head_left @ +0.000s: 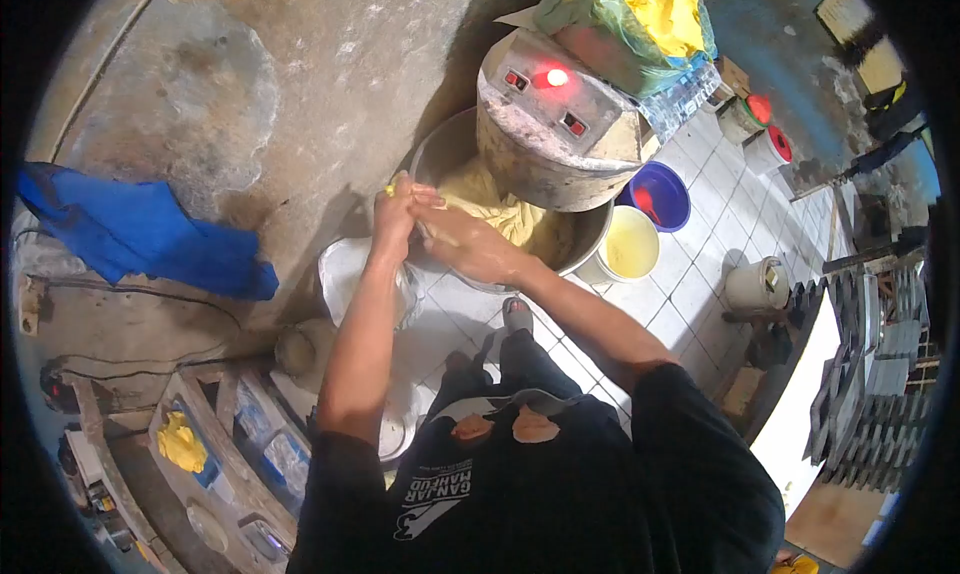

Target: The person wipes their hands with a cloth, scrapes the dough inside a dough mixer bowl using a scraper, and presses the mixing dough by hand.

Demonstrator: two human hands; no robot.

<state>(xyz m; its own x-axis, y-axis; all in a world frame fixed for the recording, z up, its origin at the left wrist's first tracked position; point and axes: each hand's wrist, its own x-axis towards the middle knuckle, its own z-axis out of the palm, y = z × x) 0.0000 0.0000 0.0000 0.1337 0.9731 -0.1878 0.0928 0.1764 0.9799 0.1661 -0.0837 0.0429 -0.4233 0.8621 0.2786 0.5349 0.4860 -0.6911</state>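
My left hand (400, 212) and my right hand (470, 246) touch each other at the left rim of a large metal mixing bowl (603, 236). The fingers of both are closed against one another; whatever may be between them is too small to make out. A yellow smear shows on my left hand. Pale yellow dough (510, 217) lies in the bowl, just beyond my hands. The worn mixer head (545, 139), with a lit red lamp and two switches, stands over the bowl and hides part of it.
A bucket of yellowish contents (632, 244) and a purple bucket (668, 196) stand right of the bowl. A bag with a yellow mass (660, 19) rests on the mixer. Blue cloth (150, 229) and wooden shelving (235, 444) are left; a white-topped table (800, 414) is right.
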